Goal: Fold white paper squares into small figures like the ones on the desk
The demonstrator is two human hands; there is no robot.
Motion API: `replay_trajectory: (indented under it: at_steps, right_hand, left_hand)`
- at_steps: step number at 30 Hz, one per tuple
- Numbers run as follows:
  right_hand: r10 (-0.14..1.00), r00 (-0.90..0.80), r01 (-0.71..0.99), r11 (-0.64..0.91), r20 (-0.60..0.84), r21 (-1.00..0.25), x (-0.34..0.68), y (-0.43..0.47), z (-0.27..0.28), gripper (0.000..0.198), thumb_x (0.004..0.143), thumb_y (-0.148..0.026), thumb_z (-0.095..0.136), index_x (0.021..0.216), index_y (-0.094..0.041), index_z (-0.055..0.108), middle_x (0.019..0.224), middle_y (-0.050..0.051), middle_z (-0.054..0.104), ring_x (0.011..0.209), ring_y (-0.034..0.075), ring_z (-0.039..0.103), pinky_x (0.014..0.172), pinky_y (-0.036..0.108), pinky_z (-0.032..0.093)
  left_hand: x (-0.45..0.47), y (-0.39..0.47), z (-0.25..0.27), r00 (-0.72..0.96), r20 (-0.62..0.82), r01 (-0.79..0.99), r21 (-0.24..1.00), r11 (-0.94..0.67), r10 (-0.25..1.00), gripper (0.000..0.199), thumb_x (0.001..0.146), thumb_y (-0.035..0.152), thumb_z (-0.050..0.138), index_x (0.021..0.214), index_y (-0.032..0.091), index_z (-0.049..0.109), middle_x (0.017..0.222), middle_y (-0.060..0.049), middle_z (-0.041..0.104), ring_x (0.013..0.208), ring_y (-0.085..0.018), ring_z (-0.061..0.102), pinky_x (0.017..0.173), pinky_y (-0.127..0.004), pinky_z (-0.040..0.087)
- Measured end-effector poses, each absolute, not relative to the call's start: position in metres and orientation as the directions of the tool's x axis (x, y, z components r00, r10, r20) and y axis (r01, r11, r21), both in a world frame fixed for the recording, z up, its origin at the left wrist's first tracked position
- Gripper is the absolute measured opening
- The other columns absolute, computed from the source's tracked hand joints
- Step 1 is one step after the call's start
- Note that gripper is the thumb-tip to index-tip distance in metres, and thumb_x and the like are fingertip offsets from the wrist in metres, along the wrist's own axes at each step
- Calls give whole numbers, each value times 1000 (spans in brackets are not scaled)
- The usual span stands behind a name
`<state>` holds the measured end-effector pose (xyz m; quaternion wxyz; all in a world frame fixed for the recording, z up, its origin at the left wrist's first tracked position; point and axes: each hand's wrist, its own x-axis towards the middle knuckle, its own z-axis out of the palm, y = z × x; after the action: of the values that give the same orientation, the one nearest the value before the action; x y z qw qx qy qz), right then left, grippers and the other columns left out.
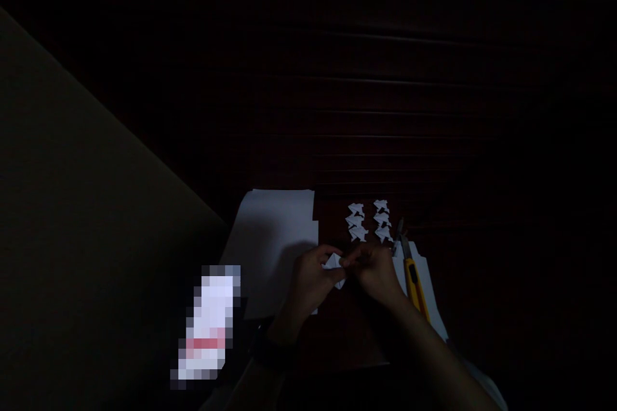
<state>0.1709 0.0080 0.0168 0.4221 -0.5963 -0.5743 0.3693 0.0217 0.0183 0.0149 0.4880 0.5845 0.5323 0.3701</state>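
Observation:
Between my hands is a small white folded paper (333, 262) with creases meeting near its middle. My left hand (311, 277) grips it from the left, thumb across the front and fingers behind. From the other side, my right hand (375, 271) pinches its right edge with thumb and forefinger. Just beyond the hands lie several small folded paper figures (357, 220) in two columns, pointed at one end; the second column of paper figures (382, 218) is further right. Dim light hides the finer folds.
White paper sheets (270, 237) lie on the dark table left of my hands. To the right, a yellow utility knife (415, 282) rests on more white paper (431, 289). A bright blurred-out screen-like patch (212, 308) shows at lower left. A pale wall (87, 205) rises on the left.

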Motion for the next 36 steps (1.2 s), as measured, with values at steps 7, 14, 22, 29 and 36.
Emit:
replay_trajectory:
  at_steps: [7,14,22,29,36]
  right_hand:
    - [999,50,357,-7,12,-934,173,8,17,5,68,-19,63,63,-18,65,62,2,67,58,17,60,52,24,43]
    - [997,72,270,-40,-21,-962,174,11,19,7,68,-22,64,65,-16,67,61,2,66,57,16,59,54,25,43]
    - [996,92,252,-1,23,-968,169,12,16,5,69,-19,63,65,-17,64,63,2,66,59,16,59,55,25,43]
    - [997,77,299,8,33,-954,171,11,16,12,72,-28,66,67,-18,62,64,2,66,59,16,59,54,25,43]
    - [995,81,338,19,49,-941,171,11,17,12,73,-26,65,66,-18,59,63,1,65,59,16,58,55,25,43]
  left_hand:
    - [21,16,17,93,-66,326,945,32,993,23,61,27,71,83,21,72,62,0,63,57,-16,57,48,-22,37]
    - [22,17,22,63,-47,306,952,25,997,21,59,26,73,80,22,73,67,-1,66,60,-17,57,51,-23,39]
    - [22,17,21,67,-84,250,966,65,994,27,59,24,72,86,21,72,58,1,59,51,-14,52,45,-22,34]
    - [24,16,24,58,-138,88,987,132,989,26,55,22,74,81,21,72,56,1,62,50,-15,55,44,-22,37]
    - [25,16,20,78,-152,73,987,146,985,29,57,20,74,85,19,72,60,-1,65,55,-16,59,47,-23,41]
